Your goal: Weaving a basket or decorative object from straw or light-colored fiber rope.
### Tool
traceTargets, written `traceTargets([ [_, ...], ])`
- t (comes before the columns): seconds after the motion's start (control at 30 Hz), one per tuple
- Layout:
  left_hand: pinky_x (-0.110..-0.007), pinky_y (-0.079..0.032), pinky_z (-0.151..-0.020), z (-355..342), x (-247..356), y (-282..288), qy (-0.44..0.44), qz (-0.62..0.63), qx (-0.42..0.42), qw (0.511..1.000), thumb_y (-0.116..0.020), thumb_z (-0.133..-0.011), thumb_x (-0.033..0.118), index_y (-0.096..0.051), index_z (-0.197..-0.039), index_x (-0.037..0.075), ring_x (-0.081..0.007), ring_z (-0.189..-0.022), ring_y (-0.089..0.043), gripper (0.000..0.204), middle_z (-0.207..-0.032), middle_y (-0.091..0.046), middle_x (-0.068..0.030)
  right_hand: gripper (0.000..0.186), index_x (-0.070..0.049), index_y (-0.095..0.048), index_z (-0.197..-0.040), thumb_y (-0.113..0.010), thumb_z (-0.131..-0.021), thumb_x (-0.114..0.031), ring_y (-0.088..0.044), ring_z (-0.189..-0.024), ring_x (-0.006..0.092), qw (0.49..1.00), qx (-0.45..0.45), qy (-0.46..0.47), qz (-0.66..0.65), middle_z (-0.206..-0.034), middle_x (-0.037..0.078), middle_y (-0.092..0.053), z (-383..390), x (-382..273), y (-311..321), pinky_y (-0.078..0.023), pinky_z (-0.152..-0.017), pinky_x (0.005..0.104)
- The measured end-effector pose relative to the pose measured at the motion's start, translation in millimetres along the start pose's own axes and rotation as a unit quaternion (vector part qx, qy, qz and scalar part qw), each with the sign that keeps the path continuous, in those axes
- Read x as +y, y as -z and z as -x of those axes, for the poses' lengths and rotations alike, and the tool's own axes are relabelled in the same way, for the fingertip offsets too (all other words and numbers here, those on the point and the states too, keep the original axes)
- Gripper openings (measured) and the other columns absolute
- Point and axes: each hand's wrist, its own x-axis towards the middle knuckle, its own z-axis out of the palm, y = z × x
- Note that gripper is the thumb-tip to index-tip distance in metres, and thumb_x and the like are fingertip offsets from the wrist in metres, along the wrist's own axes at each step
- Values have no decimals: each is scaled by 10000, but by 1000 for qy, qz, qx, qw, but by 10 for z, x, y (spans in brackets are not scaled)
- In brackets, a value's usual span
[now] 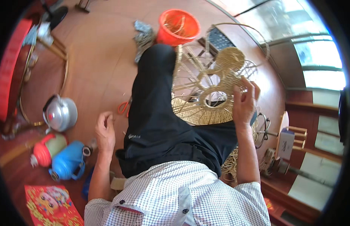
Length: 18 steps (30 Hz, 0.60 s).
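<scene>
A half-woven straw piece (pixel 224 88) rests over my lap and between my knees, with a round disc at its top, ring-shaped openings and many loose strands. My right hand (pixel 245 100) grips its right edge, thumb and fingers closed on the weave. A broad woven straw band (pixel 201 114) lies beneath it across my thighs. Off to the left of my thigh, my left hand (pixel 105 130) hangs in the air, fingers loosely bent and nothing visible in them. Close to it, a pair of red-handled scissors (pixel 123 108) lies on the floor, partly hidden by my leg.
Ahead stands an orange-red bucket (pixel 178 27) with straw strands inside, beside a crumpled grey cloth (pixel 144 37). A silver kettle (pixel 61 114), a blue thermos flask (pixel 69 161) and a red-and-green flask (pixel 48 148) are at left. Loose straw (pixel 231 162) lies by my right hip.
</scene>
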Motion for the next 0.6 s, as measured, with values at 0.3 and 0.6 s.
traceTargets([
  [0.3,-386,-593,-816,-326,2740,-1459,-353,179,-321,860,-634,-956,-8,-563,-1337,40,-311,-947,-734,391,-1133,-711,-176,366,-116,-672,-1290,-758,-939,-175,-661,-846,263,997,63,33,-29,-1181,128,-574,49,135,-62,-555,-731,396],
  [0.6,-523,-511,-766,-326,3131,-2186,-403,40,-249,880,-580,-979,4,-457,-1181,33,-458,-938,-670,238,-1016,-642,-235,481,-124,-669,-1315,-799,-854,-94,-619,-735,222,991,104,60,-64,-1167,97,-560,48,212,-56,-543,-646,366],
])
